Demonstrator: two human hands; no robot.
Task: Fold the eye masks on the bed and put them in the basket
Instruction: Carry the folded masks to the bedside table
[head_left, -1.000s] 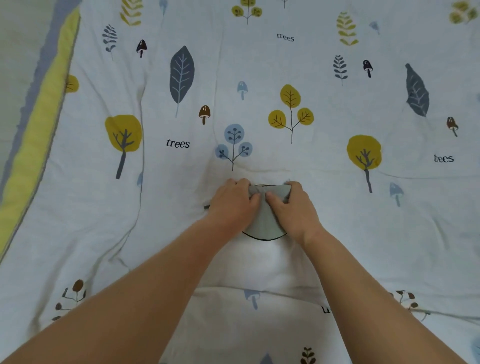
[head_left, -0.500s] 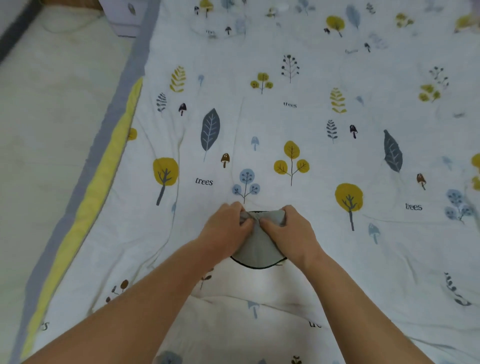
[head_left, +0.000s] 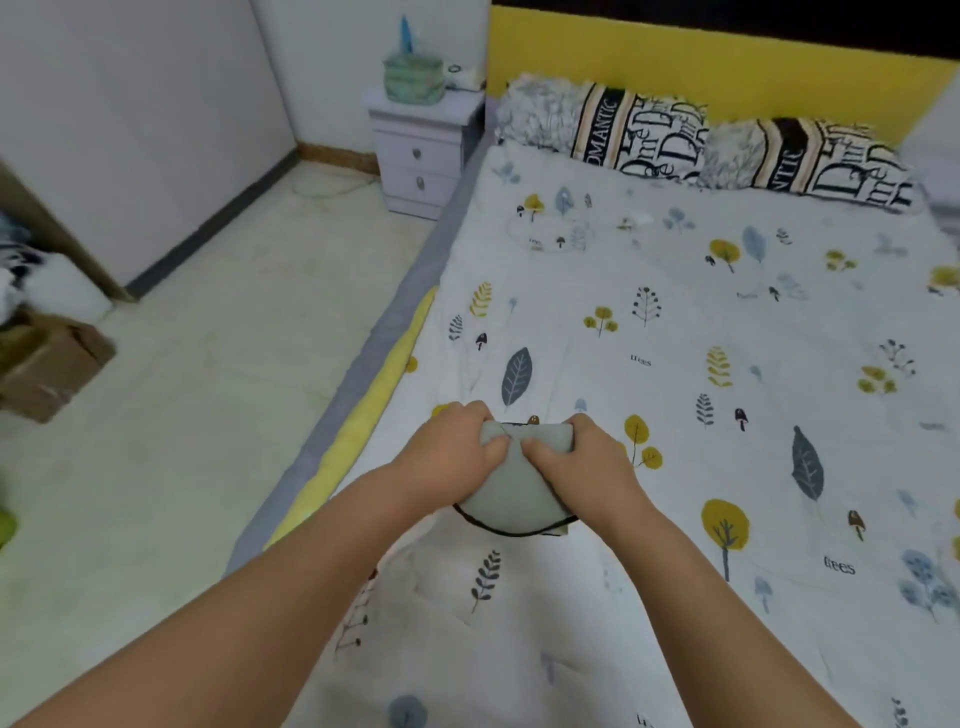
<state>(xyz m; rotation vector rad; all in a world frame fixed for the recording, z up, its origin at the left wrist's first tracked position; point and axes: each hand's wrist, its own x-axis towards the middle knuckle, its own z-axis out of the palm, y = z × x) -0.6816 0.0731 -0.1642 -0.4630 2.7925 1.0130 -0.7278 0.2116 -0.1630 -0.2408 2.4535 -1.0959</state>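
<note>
A grey eye mask with a black edge and strap lies folded on the patterned bed cover, near the bed's left edge. My left hand grips its upper left part and my right hand grips its upper right part, thumbs meeting at the middle. The lower rounded half of the mask shows between my wrists. No basket is in view.
Two lettered pillows lie at the head of the bed against a yellow headboard. A pale nightstand carrying a green bag stands left of the bed. A cardboard box sits on the floor at far left.
The view has lifted and swung left, bringing the pillows, nightstand and floor into sight. Both hands keep the same grip on the mask.
</note>
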